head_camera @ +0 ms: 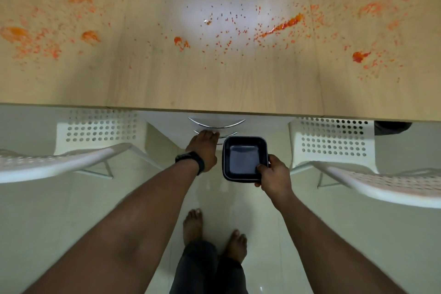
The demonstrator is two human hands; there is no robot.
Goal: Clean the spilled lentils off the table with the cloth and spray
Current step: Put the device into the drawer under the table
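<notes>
I see orange lentils [281, 26] scattered and smeared over the wooden worktop [214, 88], thickest toward ten and two o'clock. Below its edge, my right hand [274, 174] pinches the near corner of an empty black square tray [243, 157], thumb inside the rim. My left hand [202, 150], at nine o'clock of the tray, reaches toward curved chrome drawer handles [216, 123]; I cannot tell its fingers' state.

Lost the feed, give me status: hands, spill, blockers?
Left hand at drawer handle, right hand gripping empty black tray. Lentils cover table. Cloth, spray unseen.
</notes>
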